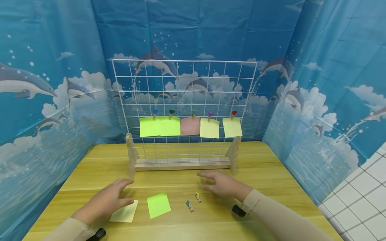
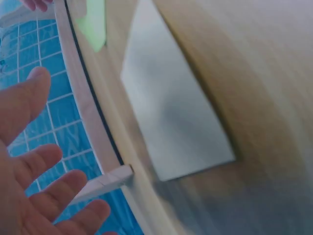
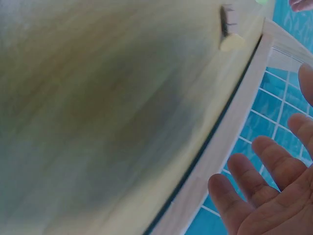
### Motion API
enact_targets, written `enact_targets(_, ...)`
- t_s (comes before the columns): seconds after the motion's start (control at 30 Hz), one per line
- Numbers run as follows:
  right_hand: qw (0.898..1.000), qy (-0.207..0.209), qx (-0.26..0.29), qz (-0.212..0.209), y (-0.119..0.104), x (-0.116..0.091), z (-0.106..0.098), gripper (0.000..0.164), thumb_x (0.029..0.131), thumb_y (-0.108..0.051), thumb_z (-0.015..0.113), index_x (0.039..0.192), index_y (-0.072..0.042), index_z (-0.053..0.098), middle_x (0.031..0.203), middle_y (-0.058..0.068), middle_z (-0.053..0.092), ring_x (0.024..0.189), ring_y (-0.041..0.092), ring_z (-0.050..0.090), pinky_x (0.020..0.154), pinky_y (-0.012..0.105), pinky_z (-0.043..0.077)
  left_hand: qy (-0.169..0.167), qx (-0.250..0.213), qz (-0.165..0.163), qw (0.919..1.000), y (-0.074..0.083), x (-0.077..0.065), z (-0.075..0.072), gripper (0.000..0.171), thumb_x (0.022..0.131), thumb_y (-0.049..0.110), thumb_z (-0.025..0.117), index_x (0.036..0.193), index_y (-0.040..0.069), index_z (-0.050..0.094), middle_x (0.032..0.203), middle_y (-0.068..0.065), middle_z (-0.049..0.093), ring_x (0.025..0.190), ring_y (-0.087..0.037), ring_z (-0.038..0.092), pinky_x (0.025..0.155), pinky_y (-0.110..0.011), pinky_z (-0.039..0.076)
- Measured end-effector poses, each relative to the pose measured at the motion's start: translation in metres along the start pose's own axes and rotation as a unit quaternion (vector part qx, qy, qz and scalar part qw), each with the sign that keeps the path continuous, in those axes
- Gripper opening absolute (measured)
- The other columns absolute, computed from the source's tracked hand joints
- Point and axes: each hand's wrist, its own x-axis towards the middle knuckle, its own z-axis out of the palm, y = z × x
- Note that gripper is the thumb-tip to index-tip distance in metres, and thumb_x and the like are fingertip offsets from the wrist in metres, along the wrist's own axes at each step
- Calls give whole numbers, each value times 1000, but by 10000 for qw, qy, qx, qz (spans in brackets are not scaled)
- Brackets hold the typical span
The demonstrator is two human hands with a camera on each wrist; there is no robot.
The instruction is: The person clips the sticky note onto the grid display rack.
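Observation:
My left hand (image 1: 105,201) is over the table's left side, fingers spread and holding nothing. Partly under it in the head view lies a pale yellow sticky note (image 1: 126,213), which shows whole in the left wrist view. A bright green sticky note (image 1: 158,205) lies to its right. Two small wooden clips rest further right, one with a teal top (image 1: 189,206), the other with a yellow top (image 1: 197,197). Just right of them is my right hand (image 1: 221,184), its fingers loosely extended with nothing between them. The yellow-topped clip (image 3: 231,29) also shows in the right wrist view.
A white wire grid (image 1: 184,87) stands in a wooden base (image 1: 182,165) at the table's back. Along it hang several green, pink and pale yellow notes (image 1: 209,129), held by heart-topped clips (image 1: 234,113). Dolphin-print curtains (image 1: 199,30) surround the table (image 1: 99,157) behind and at both sides.

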Motion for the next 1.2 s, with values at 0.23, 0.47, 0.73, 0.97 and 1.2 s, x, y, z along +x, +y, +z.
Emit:
enact_targets(0.23,9996,-230,46,-133,7,5,9,57,102,-31,72,154,-16,55,159,8,54,146,34,52,120,55,42,-305,-171,-381,9987,-13,-2,4,72,92,46,81,150,10,57,155,-20,53,141,-45,53,110,-66,45)
enact_targets(0.47,9981,-603,-93,-125,8,8,13,58,101,-33,73,155,-18,55,161,12,51,148,36,50,121,57,39,-455,-112,-491,9977,-25,-3,10,75,89,49,82,148,9,59,153,-19,56,142,-46,51,113,-66,43)
enact_targets(0.73,9950,-838,-534,-36,5,9,18,59,98,-41,75,153,-25,58,159,3,55,147,32,52,120,55,42,-543,137,-449,9974,-27,-3,13,76,86,50,84,145,8,61,150,-17,59,140,-44,55,113,-63,44)
enact_targets(0.97,9913,-902,-952,-136,7,10,22,58,97,-41,76,151,-27,60,158,3,56,145,31,55,119,54,44,-582,90,-532,9968,-27,-3,11,75,84,46,87,144,8,62,149,-17,61,139,-45,55,113,-63,44)
enact_targets(1.2,9896,-912,-1098,-175,8,11,23,54,97,-37,76,149,-26,62,157,3,57,145,29,55,120,53,43,-683,-201,-675,9952,-36,-3,9,75,82,42,90,146,12,62,150,-15,61,141,-45,53,112,-64,44)
